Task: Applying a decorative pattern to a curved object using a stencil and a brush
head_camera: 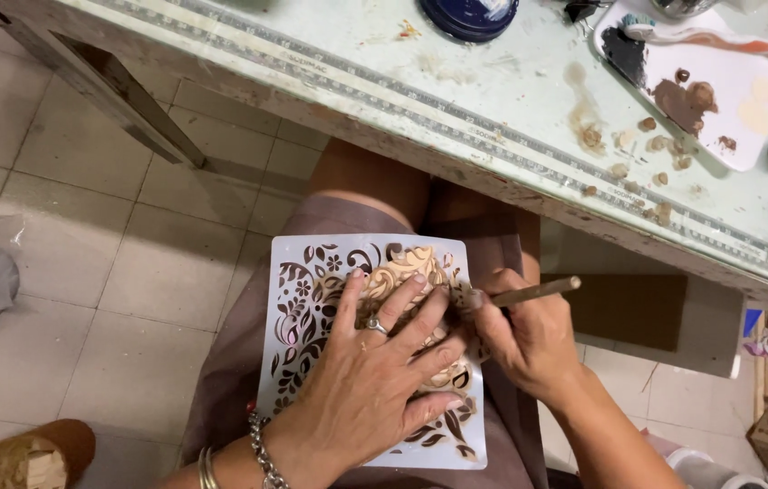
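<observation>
Our left hand (375, 362) lies flat with fingers spread wide, pressing the white stencil (312, 299) down on a pale wooden shape (407, 267) on our lap. Just beside it, our right hand (524, 340) is closed around a brush (529, 292), its tip touching the stencil by our left fingertips. The paint-smeared table (493, 100) stands above our knees.
</observation>
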